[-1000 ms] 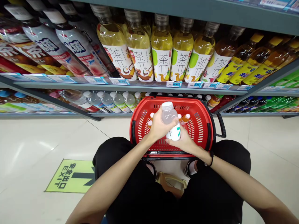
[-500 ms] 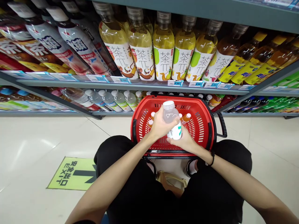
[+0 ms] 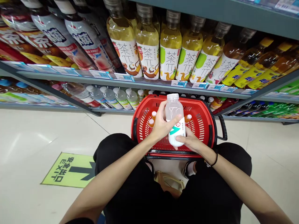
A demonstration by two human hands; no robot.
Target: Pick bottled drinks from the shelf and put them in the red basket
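Observation:
A clear bottle (image 3: 177, 129) with a white cap and a white and green label tilts over a red basket (image 3: 140, 130). My left hand (image 3: 161, 124) wraps round its upper left side, thumb across the front. Lower down, my right hand (image 3: 190, 140) grips the bottle from the right, its thumb on the label near the base. Inside the basket lie several small orange bottles (image 3: 151, 123) with pale caps, partly hidden by my hands and the held bottle.
Shelves of drink bottles (image 3: 170, 56) stand ahead, above a lower shelf edge (image 3: 149, 83). The basket's black handle (image 3: 222, 127) sticks out right. A green exit sign (image 3: 70, 169) is on the floor at left. My knees flank the basket.
The held bottle has turned so that more of its label faces me, and it stands more upright. My right thumb now lies on the label. The view has shifted slightly.

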